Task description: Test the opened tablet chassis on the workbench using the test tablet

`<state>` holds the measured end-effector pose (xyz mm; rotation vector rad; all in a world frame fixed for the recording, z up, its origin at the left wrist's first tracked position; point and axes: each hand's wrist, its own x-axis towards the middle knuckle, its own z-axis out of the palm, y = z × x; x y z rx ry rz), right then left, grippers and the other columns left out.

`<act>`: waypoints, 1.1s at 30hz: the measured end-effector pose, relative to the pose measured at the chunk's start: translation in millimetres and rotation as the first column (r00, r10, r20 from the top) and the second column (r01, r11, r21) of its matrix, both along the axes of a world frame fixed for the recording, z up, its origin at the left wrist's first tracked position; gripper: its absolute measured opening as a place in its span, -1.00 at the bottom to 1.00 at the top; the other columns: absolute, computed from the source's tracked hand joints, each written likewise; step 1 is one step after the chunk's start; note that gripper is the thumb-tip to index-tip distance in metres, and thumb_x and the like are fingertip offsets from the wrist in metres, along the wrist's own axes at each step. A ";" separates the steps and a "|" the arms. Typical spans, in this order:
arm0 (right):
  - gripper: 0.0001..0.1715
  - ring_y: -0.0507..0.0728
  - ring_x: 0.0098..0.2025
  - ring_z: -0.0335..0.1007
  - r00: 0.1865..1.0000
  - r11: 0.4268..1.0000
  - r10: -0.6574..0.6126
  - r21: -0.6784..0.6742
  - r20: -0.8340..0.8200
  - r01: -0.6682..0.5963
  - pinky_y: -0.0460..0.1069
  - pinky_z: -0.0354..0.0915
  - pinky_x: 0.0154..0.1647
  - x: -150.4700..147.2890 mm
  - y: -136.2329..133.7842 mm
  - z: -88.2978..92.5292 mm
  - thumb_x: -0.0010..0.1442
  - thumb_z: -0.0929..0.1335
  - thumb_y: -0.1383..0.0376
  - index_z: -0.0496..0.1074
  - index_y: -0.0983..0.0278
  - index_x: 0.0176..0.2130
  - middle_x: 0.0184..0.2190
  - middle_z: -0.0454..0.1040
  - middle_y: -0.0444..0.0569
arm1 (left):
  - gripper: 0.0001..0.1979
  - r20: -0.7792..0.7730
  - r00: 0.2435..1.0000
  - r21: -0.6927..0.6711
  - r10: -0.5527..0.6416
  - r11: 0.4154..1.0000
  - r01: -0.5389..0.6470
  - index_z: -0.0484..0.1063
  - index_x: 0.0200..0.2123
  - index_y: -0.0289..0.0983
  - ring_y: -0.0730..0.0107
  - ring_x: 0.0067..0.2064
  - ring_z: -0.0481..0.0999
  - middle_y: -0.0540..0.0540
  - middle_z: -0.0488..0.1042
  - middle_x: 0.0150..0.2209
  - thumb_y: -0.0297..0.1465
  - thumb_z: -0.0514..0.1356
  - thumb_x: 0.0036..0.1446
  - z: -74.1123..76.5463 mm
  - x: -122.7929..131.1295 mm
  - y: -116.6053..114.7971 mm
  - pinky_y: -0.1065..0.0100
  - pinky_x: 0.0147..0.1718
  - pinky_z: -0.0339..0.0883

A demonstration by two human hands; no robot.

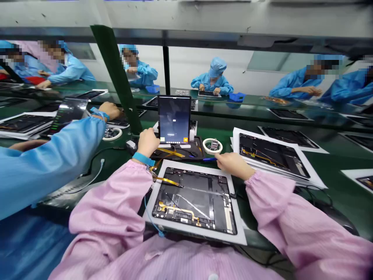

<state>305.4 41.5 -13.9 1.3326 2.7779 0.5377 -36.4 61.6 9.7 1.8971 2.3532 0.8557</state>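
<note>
An opened tablet chassis point(198, 200) lies on a white sheet right in front of me, its boards and yellow flex cables showing. Behind it a tablet screen point(174, 119) stands upright on a black fixture point(196, 152), lit dimly. My left hand point(148, 142), with a blue wrist strap, is curled at the screen's lower left corner and touches it. My right hand point(233, 163) is closed on a thin blue pen-like tool point(210, 159) near a white tape ring point(212, 146).
A stack of opened tablets on white sheets point(272, 153) sits at my right. A co-worker's blue sleeve point(52, 159) reaches across at the left toward another screen point(70, 111). A green post point(116, 77) stands ahead. Several people in blue work across the belt.
</note>
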 end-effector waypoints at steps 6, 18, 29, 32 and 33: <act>-0.84 0.02 -0.61 0.20 0.575 0.998 0.057 0.030 -0.816 -0.057 -0.08 0.08 -0.55 11.4 -66.8 46.6 0.11 0.32 0.26 0.20 0.23 -0.36 -0.57 0.32 -0.16 | -0.70 0.040 0.993 -0.138 -0.109 0.984 0.114 0.54 -0.32 -0.34 0.08 -0.13 0.49 -0.23 0.55 -0.28 -0.21 0.24 0.00 -27.9 -20.1 30.4 0.23 -0.08 0.27; -0.83 0.01 -0.59 0.18 -0.181 0.715 -0.666 -0.551 -0.723 -0.431 -0.08 0.17 -0.54 21.7 -110.3 -34.0 0.14 0.31 0.18 0.27 0.23 -0.35 -0.65 0.26 -0.23 | -0.65 0.322 0.742 -0.398 -0.588 0.626 0.670 0.47 -0.41 -0.24 0.34 -0.40 0.46 -0.04 0.53 -0.43 -0.05 0.19 -0.03 0.2 43.4 -50.6 0.39 -0.42 0.23; -0.83 -0.01 -0.64 0.15 0.146 0.839 -0.531 -0.542 -0.835 -0.054 -0.10 0.07 -0.57 17.3 -116.5 -36.8 0.14 0.31 0.27 0.24 0.24 -0.45 -0.68 0.25 -0.24 | -0.75 0.255 0.661 -0.664 -0.706 0.369 0.650 0.31 -0.53 -0.22 0.43 -0.51 0.34 0.06 0.41 -0.55 -0.19 0.26 -0.14 -10.0 68.1 -77.9 0.43 -0.58 0.00; -0.85 0.00 -0.61 0.17 0.204 0.842 -0.516 -0.536 -0.832 -0.056 -0.09 0.09 -0.56 17.8 -114.5 -39.4 0.16 0.31 0.26 0.26 0.24 -0.42 -0.64 0.27 -0.22 | -0.77 0.260 0.664 -0.676 -0.701 0.359 0.643 0.30 -0.54 -0.22 0.44 -0.52 0.32 0.06 0.39 -0.57 -0.22 0.25 -0.12 -8.6 69.6 -79.1 0.43 -0.58 -0.02; -0.85 0.00 -0.60 0.18 0.229 0.847 -0.507 -0.530 -0.831 -0.049 -0.09 0.09 -0.55 18.0 -114.2 -39.7 0.17 0.31 0.26 0.27 0.24 -0.41 -0.63 0.27 -0.22 | -0.78 0.262 0.666 -0.678 -0.698 0.358 0.642 0.30 -0.54 -0.22 0.44 -0.52 0.32 0.06 0.39 -0.57 -0.23 0.25 -0.12 -8.5 70.1 -79.4 0.43 -0.58 -0.02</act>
